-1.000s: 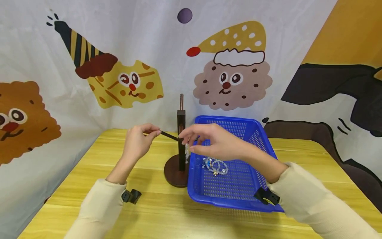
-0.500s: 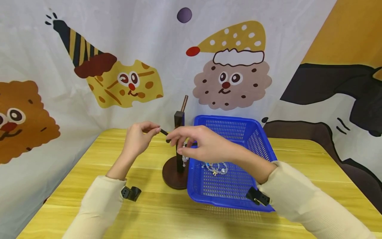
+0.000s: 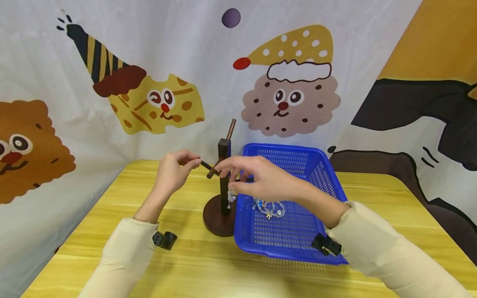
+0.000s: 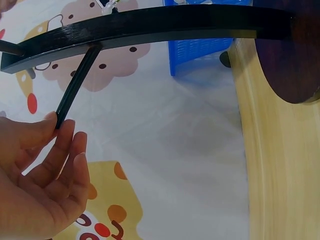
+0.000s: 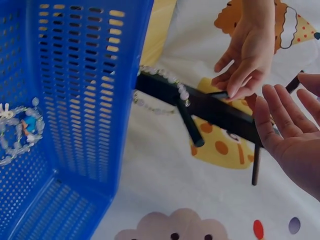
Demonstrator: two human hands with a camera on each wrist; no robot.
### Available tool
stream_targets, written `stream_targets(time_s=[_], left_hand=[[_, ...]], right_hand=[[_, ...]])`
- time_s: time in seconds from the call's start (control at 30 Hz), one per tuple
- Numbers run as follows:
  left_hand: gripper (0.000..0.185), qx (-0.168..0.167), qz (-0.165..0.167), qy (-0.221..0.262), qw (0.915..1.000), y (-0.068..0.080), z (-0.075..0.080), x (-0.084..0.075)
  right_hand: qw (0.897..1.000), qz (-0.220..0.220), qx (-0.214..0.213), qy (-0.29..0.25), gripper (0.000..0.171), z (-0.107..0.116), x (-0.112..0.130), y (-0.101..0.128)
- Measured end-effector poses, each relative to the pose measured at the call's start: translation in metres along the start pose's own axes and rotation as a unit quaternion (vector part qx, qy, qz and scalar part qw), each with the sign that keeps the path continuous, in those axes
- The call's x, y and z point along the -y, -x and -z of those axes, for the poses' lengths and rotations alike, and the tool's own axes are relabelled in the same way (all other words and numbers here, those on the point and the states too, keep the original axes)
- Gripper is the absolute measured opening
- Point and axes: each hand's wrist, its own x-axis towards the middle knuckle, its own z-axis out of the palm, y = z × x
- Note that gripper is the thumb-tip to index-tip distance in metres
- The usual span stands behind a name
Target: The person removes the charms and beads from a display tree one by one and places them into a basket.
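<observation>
A dark wooden stand (image 3: 224,149) rises from a round base, with pegs sticking out of its upright post. My left hand (image 3: 175,174) pinches the end of one black peg (image 4: 77,85) between thumb and fingertips. My right hand (image 3: 264,178) hovers at the post's right side. Its fingers (image 5: 281,107) are loosely extended beside the top of the post, with nothing seen in them. A clear beaded bracelet (image 5: 182,92) hangs on the stand around a lower peg (image 5: 190,122). In the head view my right hand partly covers the post and pegs.
A blue plastic basket (image 3: 240,236) stands close to the right of the stand, under my right forearm. Inside lie beaded bracelets (image 3: 275,211) with small charms. Behind the yellow wood-grain table (image 3: 186,265) hangs a cartoon-printed cloth (image 3: 216,54).
The stand's top peg has swung from upright to slanting right, its lower end now showing left of the post. My right hand moved left and slightly down. The left keeps its pinch.
</observation>
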Motion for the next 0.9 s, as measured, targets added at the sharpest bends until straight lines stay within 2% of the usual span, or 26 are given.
stream_targets(time_s=[0.23, 0.53, 0.9], left_hand=[[0.013, 0.003, 0.006, 0.002, 1.0, 0.0, 0.0, -0.001], [0.014, 0.006, 0.011, 0.003, 0.9999, 0.0, 0.0, -0.002], [0.014, 0.002, 0.007, 0.009, 0.9999, 0.001, 0.0, 0.0]], right_hand=[[1.0, -0.02, 0.022, -0.006, 0.033, 0.001, -0.014, 0.008], [0.996, -0.049, 0.07, -0.037, 0.034, -0.009, -0.028, 0.016], [0.99, -0.089, 0.103, -0.033, 0.035, -0.02, -0.04, 0.017]])
